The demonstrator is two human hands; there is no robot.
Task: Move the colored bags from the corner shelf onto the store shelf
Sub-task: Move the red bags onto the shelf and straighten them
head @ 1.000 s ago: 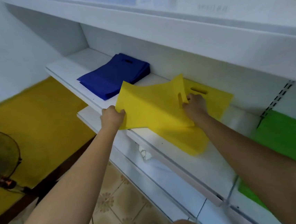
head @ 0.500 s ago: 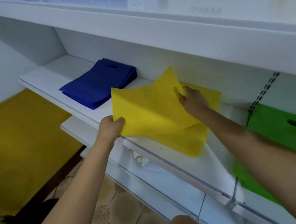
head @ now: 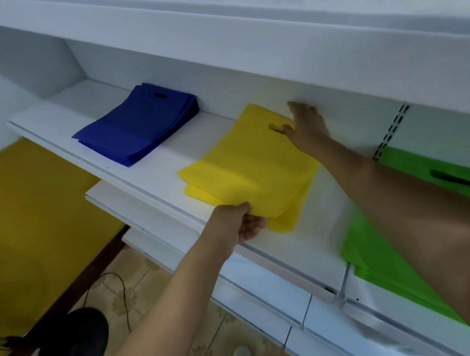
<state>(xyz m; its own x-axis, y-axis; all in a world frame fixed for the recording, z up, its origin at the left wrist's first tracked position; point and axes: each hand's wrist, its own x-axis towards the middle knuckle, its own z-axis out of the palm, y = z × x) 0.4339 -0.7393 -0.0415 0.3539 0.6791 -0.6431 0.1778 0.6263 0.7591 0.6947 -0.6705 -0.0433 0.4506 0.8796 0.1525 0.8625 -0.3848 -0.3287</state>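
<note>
A stack of yellow bags (head: 251, 166) lies flat on the white store shelf (head: 152, 168), its handle cut-out toward the back wall. My left hand (head: 242, 220) pinches the near edge of the yellow stack at the shelf's front lip. My right hand (head: 304, 125) rests with spread fingers on the far corner of the stack, beside the handle cut-out. A stack of blue bags (head: 136, 124) sits to the left on the same shelf. Green bags (head: 398, 219) lie to the right, partly hidden behind my right forearm.
A higher white shelf (head: 243, 33) hangs low over the bags. A yellow surface (head: 30, 209) lies lower left. A black fan base (head: 72, 348) and its cable stand on the tiled floor. More white shelf boards (head: 145, 215) sit below.
The lifted yellow bag has been laid flat on the yellow stack. My right hand moved to the stack's far corner and spread out. My left hand slid to the near edge.
</note>
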